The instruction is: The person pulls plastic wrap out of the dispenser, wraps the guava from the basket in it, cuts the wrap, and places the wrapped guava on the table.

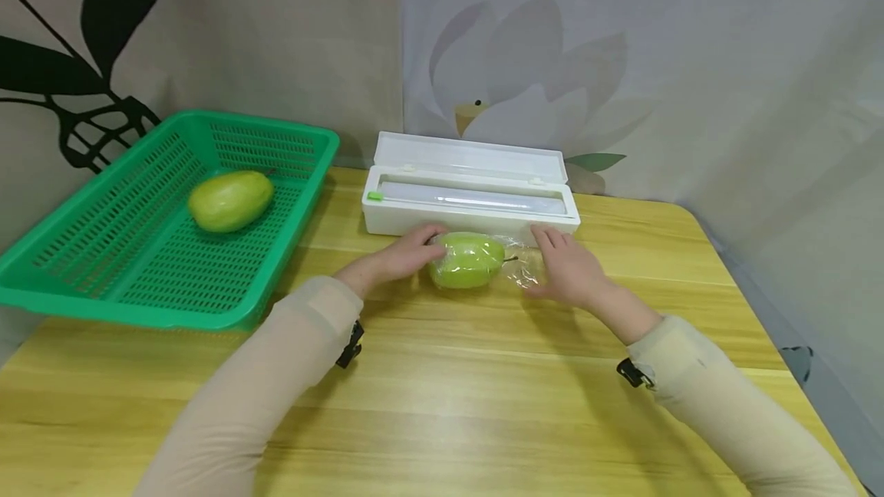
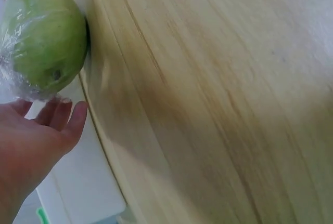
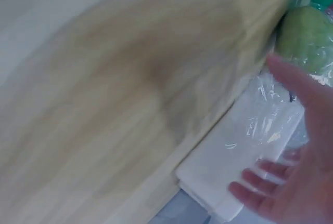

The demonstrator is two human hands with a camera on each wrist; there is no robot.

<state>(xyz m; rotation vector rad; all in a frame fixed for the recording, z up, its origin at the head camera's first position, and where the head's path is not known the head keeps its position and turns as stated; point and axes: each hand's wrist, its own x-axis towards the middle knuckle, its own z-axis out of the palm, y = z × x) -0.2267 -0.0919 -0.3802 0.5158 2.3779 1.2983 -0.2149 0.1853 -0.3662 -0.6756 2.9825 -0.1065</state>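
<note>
A green pear (image 1: 470,259) wrapped in clear cling film lies on the table, its dark stem pointing right. My left hand (image 1: 412,250) is at the pear's blunt left end, with its fingertips right at the film; the left wrist view shows that hand (image 2: 39,143) loosely bent below the pear (image 2: 49,37). To the right of the stem, loose crinkled film (image 1: 525,263) stretches toward my right hand (image 1: 569,267). In the right wrist view this hand (image 3: 296,156) has its fingers spread and thumb apart, beside the film (image 3: 260,112).
Behind the pear stands a white cling film box (image 1: 470,217) with its lid up, a roll and a green slider (image 1: 374,196) inside. A green plastic basket (image 1: 290,251) at the left holds another yellow-green pear (image 1: 231,202). Patterned cloth (image 1: 525,60) hangs behind the wooden table (image 1: 442,420).
</note>
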